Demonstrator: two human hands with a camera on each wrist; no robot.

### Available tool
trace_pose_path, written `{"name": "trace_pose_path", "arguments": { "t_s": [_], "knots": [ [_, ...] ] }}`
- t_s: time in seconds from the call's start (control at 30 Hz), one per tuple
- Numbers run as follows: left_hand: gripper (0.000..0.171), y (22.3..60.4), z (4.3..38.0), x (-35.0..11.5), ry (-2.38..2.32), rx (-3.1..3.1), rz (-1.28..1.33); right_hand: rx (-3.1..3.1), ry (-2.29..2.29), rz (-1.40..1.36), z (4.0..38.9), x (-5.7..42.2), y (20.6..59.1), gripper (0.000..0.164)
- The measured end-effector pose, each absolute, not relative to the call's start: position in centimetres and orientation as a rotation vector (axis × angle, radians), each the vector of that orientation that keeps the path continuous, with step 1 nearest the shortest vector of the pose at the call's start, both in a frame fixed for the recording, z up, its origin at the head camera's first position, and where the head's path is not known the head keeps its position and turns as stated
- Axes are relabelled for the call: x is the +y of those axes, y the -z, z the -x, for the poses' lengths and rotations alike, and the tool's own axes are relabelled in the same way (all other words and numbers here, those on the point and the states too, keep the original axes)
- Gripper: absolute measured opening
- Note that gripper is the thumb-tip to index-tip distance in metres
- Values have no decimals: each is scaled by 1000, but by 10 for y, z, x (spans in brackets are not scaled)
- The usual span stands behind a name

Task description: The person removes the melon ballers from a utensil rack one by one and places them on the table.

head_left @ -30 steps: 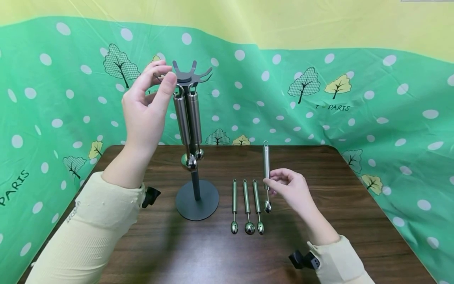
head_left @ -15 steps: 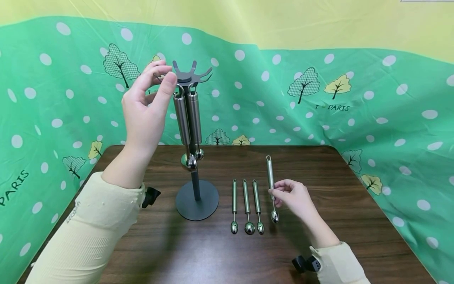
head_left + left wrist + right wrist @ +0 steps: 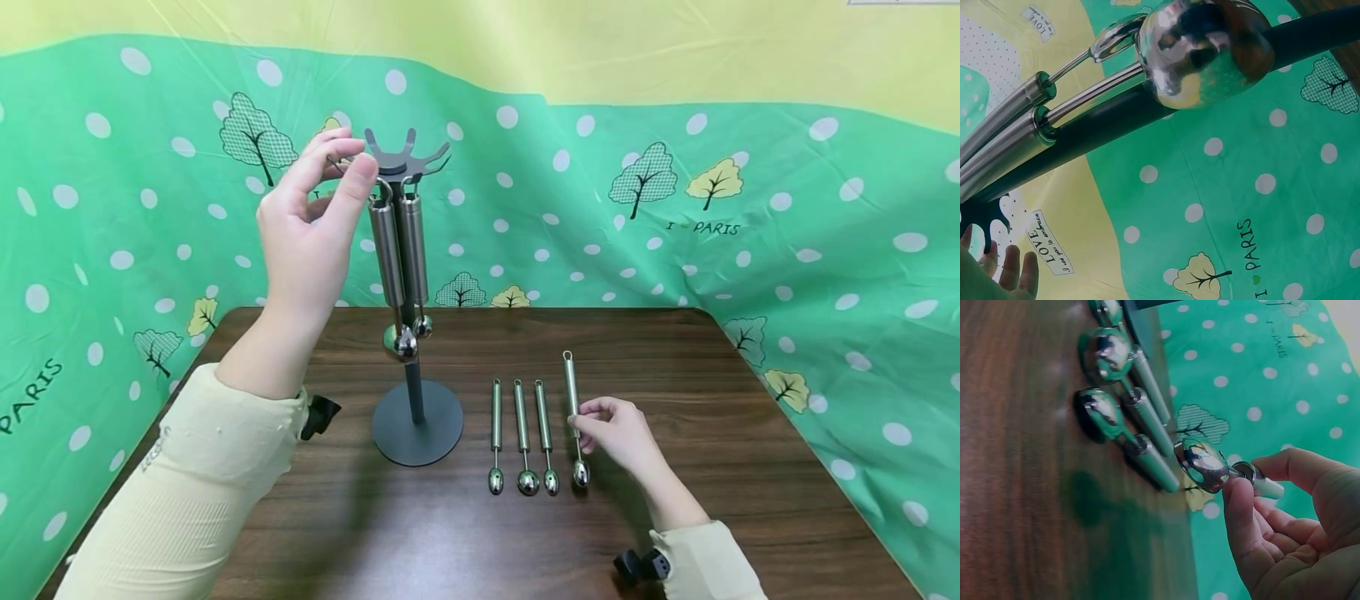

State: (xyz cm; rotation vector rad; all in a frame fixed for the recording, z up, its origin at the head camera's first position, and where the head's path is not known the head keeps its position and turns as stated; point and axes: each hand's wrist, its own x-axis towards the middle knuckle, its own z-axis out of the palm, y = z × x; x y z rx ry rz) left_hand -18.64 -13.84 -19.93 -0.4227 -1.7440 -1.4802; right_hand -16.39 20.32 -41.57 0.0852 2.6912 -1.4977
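My left hand (image 3: 311, 217) is up at the top of a dark utensil stand (image 3: 414, 392), fingers and thumb around one of its hooked prongs. Two steel melon ballers hang from the stand: the nearer one (image 3: 386, 254) beside my thumb, the other (image 3: 414, 250) just right of it. My right hand (image 3: 618, 433) pinches another melon baller (image 3: 572, 383) low on its handle between thumb and fingers, ring end pointing away and scoop toward me. In the right wrist view, its rounded scoop (image 3: 1204, 465) shows just past my thumb, close over the table.
Three melon ballers lie side by side on the brown wooden table (image 3: 450, 542), between stand and right hand: left (image 3: 496, 417), middle (image 3: 522, 417), right (image 3: 543, 417). A green and yellow patterned cloth (image 3: 570, 183) hangs behind the table and along its sides.
My right hand has come down and toward me with its melon baller, which now lies nearly level with the row of three. My left hand keeps its place on the stand.
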Motion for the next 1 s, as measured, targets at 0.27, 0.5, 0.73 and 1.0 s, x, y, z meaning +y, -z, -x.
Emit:
{"name": "trace_pose_path", "arguments": {
  "t_s": [0.27,0.5,0.73,1.0],
  "knots": [
    [31,198,184,-136,1459,-1748,400,2658,1519,-131,165,204,435,28],
    [30,199,184,-135,1441,-1747,386,2590,1576,-188,166,204,446,30],
    [31,199,183,-135,1450,-1741,383,2615,1529,-235,168,203,451,29],
    [30,199,184,-135,1454,-1734,390,2669,1420,-288,173,203,455,26]
  ]
}}
